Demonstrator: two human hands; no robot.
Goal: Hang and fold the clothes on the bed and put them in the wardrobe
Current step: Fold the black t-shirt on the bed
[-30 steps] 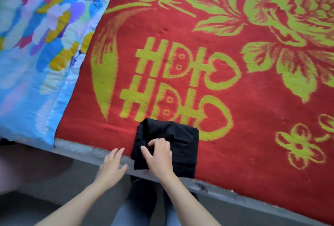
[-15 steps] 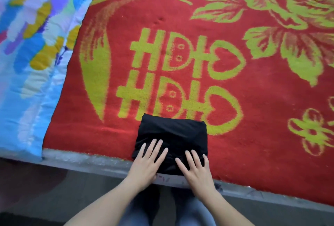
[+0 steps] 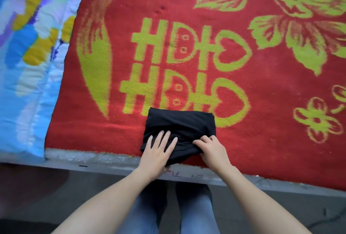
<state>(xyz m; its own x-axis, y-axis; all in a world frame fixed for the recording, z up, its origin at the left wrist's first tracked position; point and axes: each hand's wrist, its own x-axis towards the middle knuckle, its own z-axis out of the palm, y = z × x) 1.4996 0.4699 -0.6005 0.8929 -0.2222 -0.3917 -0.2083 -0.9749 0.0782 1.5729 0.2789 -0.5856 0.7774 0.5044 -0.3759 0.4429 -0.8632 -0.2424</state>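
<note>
Your right hand [image 3: 211, 149] went from flat to pinching the black garment [image 3: 179, 127].
Left hand [image 3: 159, 149] stays open, pressing the fold flat near the bed [image 3: 112, 160] edge.

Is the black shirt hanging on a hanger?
No, the folded black garment lies flat on the red blanket near the bed's edge, with the left hand and right hand on it.

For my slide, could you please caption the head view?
Left hand flattens folded black garment on red blanket; right hand pinches its edge.
</note>
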